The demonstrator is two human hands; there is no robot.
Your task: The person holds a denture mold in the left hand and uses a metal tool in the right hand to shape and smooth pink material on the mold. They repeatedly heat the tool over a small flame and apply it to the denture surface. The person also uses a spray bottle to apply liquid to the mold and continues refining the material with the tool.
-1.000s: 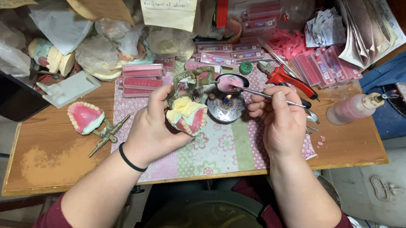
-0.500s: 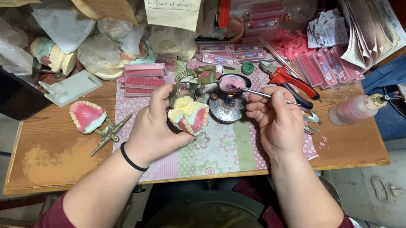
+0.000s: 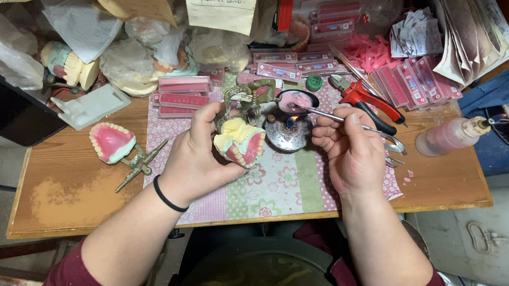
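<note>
Resting above the desk (image 3: 72, 190), the denture model (image 3: 240, 141) is clamped in the left hand (image 3: 197, 157); the metal spatula (image 3: 334, 116) (right hand (image 3: 352, 150) closed on it) could drip pink wax if tilted.

Everything is lying around the round metal burner cup (image 3: 288, 133) sitting mid-surface on the patterned cloth mat (image 3: 275, 186). Just left of it, the left hand (image 3: 197, 151) is holding the yellow-and-pink denture model on its brass articulator (image 3: 240, 139). Further left, a second pink denture on a brass frame (image 3: 114, 145) is resting on the wooden surface (image 3: 72, 190). Right of the cup, the right hand (image 3: 352, 150) is holding a thin metal spatula (image 3: 328, 114); behind it red-handled pliers (image 3: 365, 100) are lying, and the clear squeeze bottle of pink liquid (image 3: 449, 136) is lying far right.
</note>
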